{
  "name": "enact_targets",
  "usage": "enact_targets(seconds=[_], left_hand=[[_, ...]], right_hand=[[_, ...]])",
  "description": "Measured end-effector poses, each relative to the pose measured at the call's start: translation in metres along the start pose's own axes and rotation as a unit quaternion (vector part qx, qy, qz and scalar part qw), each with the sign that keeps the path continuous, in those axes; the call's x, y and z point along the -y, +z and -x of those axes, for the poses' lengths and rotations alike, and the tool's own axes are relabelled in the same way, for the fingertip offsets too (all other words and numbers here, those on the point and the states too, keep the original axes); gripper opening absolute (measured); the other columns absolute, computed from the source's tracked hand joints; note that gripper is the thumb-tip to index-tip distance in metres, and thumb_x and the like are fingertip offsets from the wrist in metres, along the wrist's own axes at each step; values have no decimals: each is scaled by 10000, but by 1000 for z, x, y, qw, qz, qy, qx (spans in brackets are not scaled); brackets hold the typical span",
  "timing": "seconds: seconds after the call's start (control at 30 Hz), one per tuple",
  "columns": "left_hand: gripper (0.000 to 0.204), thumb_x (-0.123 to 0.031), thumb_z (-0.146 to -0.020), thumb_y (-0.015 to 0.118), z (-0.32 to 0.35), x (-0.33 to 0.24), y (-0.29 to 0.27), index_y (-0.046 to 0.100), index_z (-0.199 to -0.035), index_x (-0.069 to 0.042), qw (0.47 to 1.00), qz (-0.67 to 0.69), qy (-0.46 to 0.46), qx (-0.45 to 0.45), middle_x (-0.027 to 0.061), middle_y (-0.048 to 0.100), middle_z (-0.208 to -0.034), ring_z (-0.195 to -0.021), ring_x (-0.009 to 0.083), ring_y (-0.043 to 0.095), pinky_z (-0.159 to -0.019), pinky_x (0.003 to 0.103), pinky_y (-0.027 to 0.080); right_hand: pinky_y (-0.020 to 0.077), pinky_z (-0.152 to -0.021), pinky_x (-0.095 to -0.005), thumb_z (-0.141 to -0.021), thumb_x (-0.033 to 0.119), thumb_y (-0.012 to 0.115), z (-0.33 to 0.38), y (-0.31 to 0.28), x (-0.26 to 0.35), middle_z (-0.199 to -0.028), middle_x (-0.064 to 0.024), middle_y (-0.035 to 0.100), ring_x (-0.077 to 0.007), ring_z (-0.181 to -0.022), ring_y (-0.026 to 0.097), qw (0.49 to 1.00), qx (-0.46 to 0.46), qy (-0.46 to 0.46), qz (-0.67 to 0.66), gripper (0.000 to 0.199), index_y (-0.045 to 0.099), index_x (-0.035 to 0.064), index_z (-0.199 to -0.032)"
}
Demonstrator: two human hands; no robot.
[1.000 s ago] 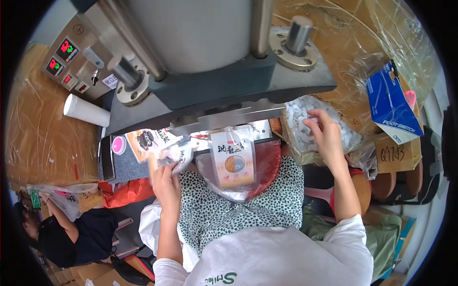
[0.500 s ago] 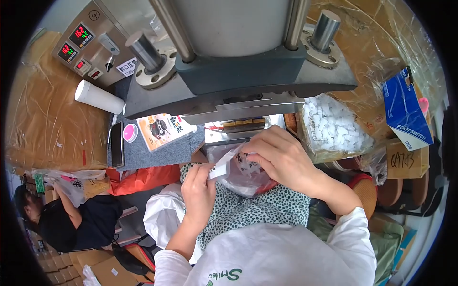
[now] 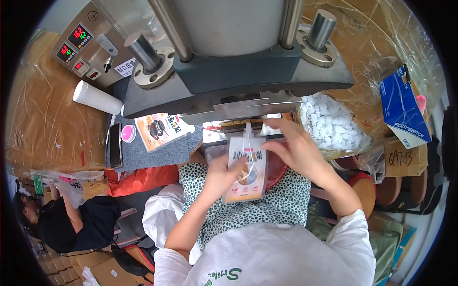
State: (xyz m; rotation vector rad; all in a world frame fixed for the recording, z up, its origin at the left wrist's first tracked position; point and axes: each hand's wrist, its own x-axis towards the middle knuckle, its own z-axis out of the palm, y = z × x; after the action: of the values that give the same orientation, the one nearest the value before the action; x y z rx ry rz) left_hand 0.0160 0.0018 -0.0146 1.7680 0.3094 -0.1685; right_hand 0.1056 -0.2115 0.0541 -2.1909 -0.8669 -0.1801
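A flat white and orange printed pouch (image 3: 245, 183) with a small spout (image 3: 247, 129) at its top edge stands upright over my lap. My left hand (image 3: 223, 175) is closed on the pouch's left side, thumb across its front. My right hand (image 3: 298, 150) is beside the pouch's upper right corner with thumb and index finger apart; nothing shows between them. The spout points at the brass-coloured jaw (image 3: 234, 126) of the press (image 3: 238, 71). Behind the pouch, a clear plastic bag (image 3: 212, 151) lies over my lap, mostly hidden.
To the right is an open bag of small white spouts (image 3: 329, 125), with a blue box (image 3: 404, 107) beyond. Another printed pouch (image 3: 160, 131), a pink-lidded jar (image 3: 128, 133), a phone (image 3: 115, 145) and a white cylinder (image 3: 98, 97) lie left. Another person (image 3: 78, 221) sits at far left.
The pouch has come up and into full front view, its spout now toward the jaw. My left hand moved right along with it. My right hand moved slightly right, its fingers opening.
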Motion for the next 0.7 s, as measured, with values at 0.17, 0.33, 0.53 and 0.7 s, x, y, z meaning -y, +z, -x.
enact_targets(seconds=[0.17,0.33,0.53,0.7], left_hand=[[269,-160,-1029,641,-33,-8,-1,708,-1063,99,958,277,-77,-3,94,744,-940,-790,124,696,-690,293,567],[342,-194,-1015,657,-35,-8,-14,674,-1148,122,997,67,-35,-30,190,733,-1027,-869,215,710,-790,380,567],[945,-418,-862,779,-35,75,-96,345,-1532,86,758,-573,181,-253,308,357,-1586,-1480,448,360,-1214,539,288],[315,4,-836,666,23,57,-99,678,-1151,5,859,-421,121,-264,212,691,-1110,-999,386,648,-884,458,514]], right_hand=[[556,-783,-410,-884,82,737,9,-24,-9,-883,-145,739,-365,-859,710,995,-43,33,88,127,732,8,-988],[531,-774,-483,-904,19,668,11,-10,-71,-941,-178,703,-428,-882,673,969,-84,127,194,127,692,7,-1027],[541,-784,-441,-887,-57,629,8,-22,-75,-977,-220,690,-421,-922,682,977,-16,172,127,124,643,-26,-1006],[553,-761,-299,-938,-31,659,19,-52,-40,-1023,-83,731,-115,-874,677,961,-2,248,-124,96,649,-17,-1033]])
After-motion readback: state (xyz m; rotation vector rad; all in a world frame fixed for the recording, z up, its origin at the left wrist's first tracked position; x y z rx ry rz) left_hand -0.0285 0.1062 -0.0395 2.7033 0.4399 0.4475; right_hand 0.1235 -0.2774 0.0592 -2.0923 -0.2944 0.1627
